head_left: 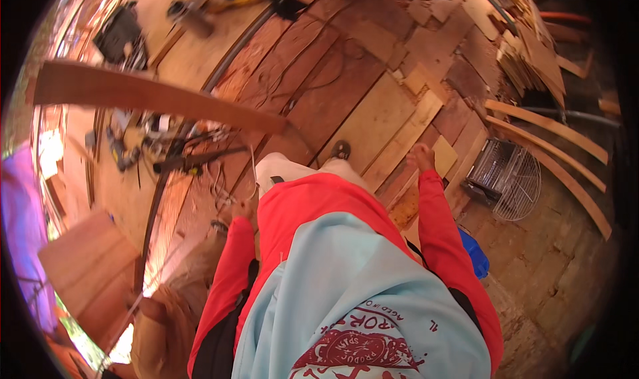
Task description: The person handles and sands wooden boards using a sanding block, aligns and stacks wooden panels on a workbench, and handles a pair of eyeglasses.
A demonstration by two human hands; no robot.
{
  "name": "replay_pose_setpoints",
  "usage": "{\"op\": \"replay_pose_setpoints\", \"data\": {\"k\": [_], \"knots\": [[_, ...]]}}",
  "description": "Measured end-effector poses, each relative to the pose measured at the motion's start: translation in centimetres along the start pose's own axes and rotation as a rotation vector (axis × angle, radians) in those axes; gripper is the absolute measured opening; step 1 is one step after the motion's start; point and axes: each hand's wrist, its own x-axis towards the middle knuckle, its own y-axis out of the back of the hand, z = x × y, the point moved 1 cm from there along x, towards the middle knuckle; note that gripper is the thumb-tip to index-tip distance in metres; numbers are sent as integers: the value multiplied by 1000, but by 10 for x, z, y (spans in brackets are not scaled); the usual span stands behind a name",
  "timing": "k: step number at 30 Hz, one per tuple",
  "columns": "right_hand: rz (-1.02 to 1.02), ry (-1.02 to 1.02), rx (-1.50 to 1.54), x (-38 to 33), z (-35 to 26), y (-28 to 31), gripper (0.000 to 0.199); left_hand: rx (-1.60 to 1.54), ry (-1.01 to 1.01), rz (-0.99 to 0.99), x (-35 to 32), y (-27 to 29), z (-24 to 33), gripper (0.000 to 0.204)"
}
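My right hand [421, 158] hangs over the patchwork wooden surface, its fingers loosely apart and nothing seen in them. My left hand [241, 210] is beside my left leg, at the end of a red sleeve; its fingers are too unclear to read. Beyond it, a long reddish-brown plank [160, 100] slants across the upper left. Its nearer end lies ahead of my legs, and no hand of mine touches it. Near the left hand, a dark band and a brown-clad limb [190, 259] of another person show, partly hidden by my sleeve.
A wire-guarded fan or heater [502, 179] stands at right, near curved wood strips [552, 129] and a blue object [474, 254]. A cordless drill [121, 149] and other tools lie at left. A square wooden panel [90, 276] is below them. Stacked thin boards [526, 66] stand at upper right.
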Motion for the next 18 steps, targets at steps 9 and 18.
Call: {"op": "replay_pose_setpoints", "data": {"k": [9, 18], "knots": [[17, 25, 103, 83, -19, 63, 23, 106, -289, -213, 101, -78, 191, 32], [154, -596, 398, 19, 93, 84, 19, 195, -797, 7, 255, -105, 475, 38]]}}
